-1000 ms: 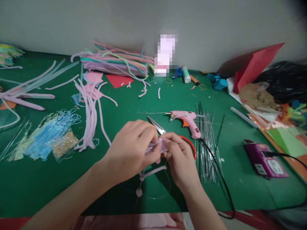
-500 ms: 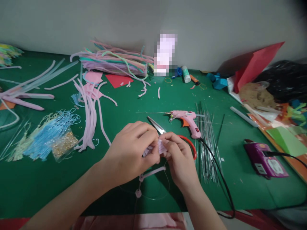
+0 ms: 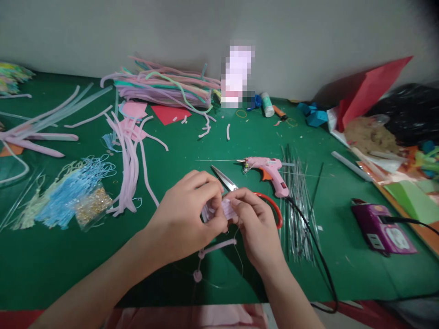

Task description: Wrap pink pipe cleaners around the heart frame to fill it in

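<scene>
Pinched between my left hand and my right hand is a small pale pink ribbed piece, apparently made of pipe cleaners. Fingers of both hands are closed on it and hide part of it. Below them hangs a pink pipe-cleaner strip with a small round pink knot and a thin clear thread curving around it. Red-handled scissors lie just beyond my fingers, their handles partly behind my right hand. A pink glue gun rests on its side farther right.
Thin metal wires lie right of the glue gun, beside its black cord. A purple power adapter sits at right. Blue tassels, a bag of gold beads and pink pipe cleaners lie left. A pipe-cleaner bundle stands at the back.
The fingers of my left hand have shifted slightly, so more of the pink ribbed piece shows between my hands. The tools on the table have stayed in place.
</scene>
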Demonstrator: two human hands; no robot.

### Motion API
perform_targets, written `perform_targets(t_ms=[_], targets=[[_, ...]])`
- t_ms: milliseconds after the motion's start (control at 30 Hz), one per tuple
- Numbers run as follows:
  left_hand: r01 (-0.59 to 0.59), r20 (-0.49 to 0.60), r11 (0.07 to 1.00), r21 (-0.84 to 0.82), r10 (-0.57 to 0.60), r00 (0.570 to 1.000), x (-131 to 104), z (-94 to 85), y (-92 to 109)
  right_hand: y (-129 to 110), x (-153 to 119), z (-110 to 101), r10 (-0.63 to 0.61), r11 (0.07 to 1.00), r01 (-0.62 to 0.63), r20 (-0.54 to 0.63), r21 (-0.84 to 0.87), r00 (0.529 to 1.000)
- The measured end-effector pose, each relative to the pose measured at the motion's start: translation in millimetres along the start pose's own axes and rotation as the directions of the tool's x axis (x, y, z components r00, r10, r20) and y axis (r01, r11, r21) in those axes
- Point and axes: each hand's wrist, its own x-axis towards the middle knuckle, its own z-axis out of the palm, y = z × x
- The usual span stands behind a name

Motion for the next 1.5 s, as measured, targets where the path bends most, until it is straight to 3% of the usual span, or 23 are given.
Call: perform_targets(t_ms=[233, 367, 500, 667, 800, 900, 1033, 1267, 1500], targets=[[0.236, 0.114, 0.964, -0.126, -0.222, 0.968, 5, -5.1, 1, -5, -1, 2, -0.127, 0.974, 0.120, -0.023, -0.194, 0.992], [0.338, 0.192, 0.909, -0.245, -0.297, 0.935, 6, -8.8, -2, -3, -4, 4, -0.267, 0.913, 0.246, -0.020, -0.325, 0.963], [0.405, 0.229, 0.860, -0.312, -0.345, 0.910, 6, -10.4, -4, -1, -7, 5, -0.330, 0.865, 0.305, 0.006, -0.399, 0.944], [0.470, 0.274, 0.748, -0.469, -0.382, 0.882, 6, -10.6, -12, -3, -5, 4, -0.250, 0.933, 0.234, -0.024, -0.275, 0.968], [0.535, 0.429, 0.541, -0.649, -0.321, 0.845, 5, -14.2, -21, -1, -4, -2, -0.147, 0.985, 0.145, -0.014, -0.098, 0.989], [0.599, 0.518, 0.477, -0.643, -0.306, 0.799, 5, -18.1, -24, 1, -4, -5, -0.111, 0.993, 0.111, 0.003, -0.034, 0.994], [0.643, 0.547, 0.486, -0.592, -0.343, 0.763, 4, -18.1, -23, 2, -4, -6, -0.099, 0.994, 0.099, 0.010, -0.037, 0.995], [0.618, 0.503, 0.568, -0.543, -0.370, 0.781, 2, -11.5, -23, -6, -5, -1, -0.146, 0.965, 0.139, -0.016, -0.221, 0.989], [0.612, 0.514, 0.577, -0.541, -0.349, 0.784, 1, -12.0, -25, -9, -9, -2, -0.114, 0.942, 0.118, 0.030, -0.315, 0.993]])
